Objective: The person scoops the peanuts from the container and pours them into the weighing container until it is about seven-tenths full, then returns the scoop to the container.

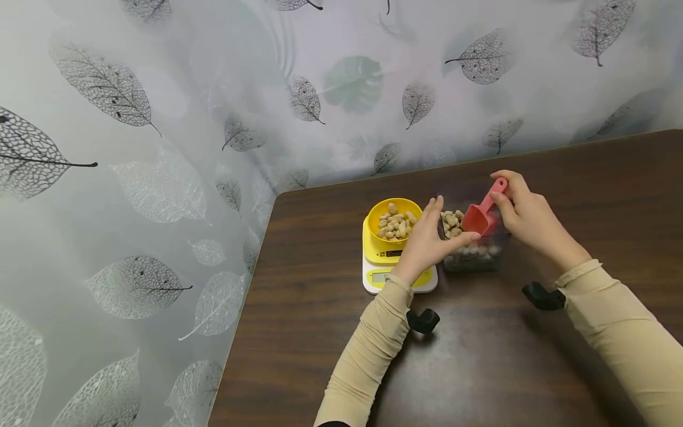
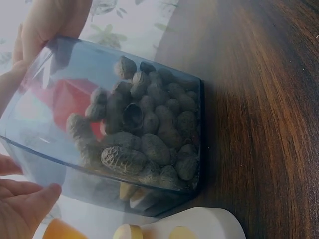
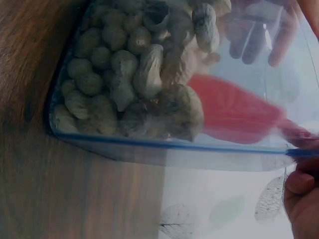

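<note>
My right hand (image 1: pixel 533 219) pinches the handle of a red scoop (image 1: pixel 478 218). The scoop's bowl is down inside a clear plastic container (image 1: pixel 469 265), against several unshelled peanuts (image 1: pixel 452 224). My left hand (image 1: pixel 429 240) holds the container, thumb along its near rim and fingers at its left side. Through the clear wall, the left wrist view shows the scoop (image 2: pixel 70 102) above the peanuts (image 2: pixel 154 119). In the right wrist view, peanuts (image 3: pixel 119 74) lie beside the scoop (image 3: pixel 234 112); how many it carries is hard to tell.
Left of the container stands a yellow and white kitchen scale (image 1: pixel 370 270). A yellow bowl (image 1: pixel 373 214) with peanuts sits on it; the display digits are too small to read. Behind the brown table (image 1: pixel 309 320) rises a leaf-patterned wall (image 1: pixel 352 35).
</note>
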{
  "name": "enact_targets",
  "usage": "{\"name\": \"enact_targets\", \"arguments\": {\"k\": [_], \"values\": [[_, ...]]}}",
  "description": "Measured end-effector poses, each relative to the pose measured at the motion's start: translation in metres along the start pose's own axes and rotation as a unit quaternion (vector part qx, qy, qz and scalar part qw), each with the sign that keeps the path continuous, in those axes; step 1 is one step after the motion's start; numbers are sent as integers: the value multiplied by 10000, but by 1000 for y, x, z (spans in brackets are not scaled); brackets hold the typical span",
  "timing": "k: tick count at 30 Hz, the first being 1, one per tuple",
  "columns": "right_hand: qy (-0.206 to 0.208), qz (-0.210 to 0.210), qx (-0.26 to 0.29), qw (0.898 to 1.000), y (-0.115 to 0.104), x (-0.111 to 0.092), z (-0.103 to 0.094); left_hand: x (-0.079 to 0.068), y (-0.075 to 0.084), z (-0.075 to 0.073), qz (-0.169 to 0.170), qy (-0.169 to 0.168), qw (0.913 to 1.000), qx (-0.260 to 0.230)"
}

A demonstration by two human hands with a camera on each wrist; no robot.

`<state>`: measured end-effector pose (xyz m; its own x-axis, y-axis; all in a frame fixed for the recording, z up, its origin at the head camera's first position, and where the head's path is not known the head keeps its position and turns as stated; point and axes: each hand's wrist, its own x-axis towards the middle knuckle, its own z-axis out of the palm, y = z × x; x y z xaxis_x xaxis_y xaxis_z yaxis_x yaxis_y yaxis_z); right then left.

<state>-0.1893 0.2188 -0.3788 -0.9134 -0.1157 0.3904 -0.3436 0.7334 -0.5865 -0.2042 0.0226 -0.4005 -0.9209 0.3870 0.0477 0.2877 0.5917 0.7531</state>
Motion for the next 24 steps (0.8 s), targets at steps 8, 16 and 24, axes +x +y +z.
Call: {"name": "enact_targets", "arguments": {"k": [8, 16, 24], "values": [[-269, 239, 202, 9992, 1, 4, 3, 1, -2, -3, 55, 14, 10000, 7], [11, 815, 436, 9957, 2, 0, 11, -3, -5, 0, -11, -88, 9999, -84], [118, 936, 534, 9941, 3, 1, 12, 0, -4, -4, -13, -106, 9999, -36]]}}
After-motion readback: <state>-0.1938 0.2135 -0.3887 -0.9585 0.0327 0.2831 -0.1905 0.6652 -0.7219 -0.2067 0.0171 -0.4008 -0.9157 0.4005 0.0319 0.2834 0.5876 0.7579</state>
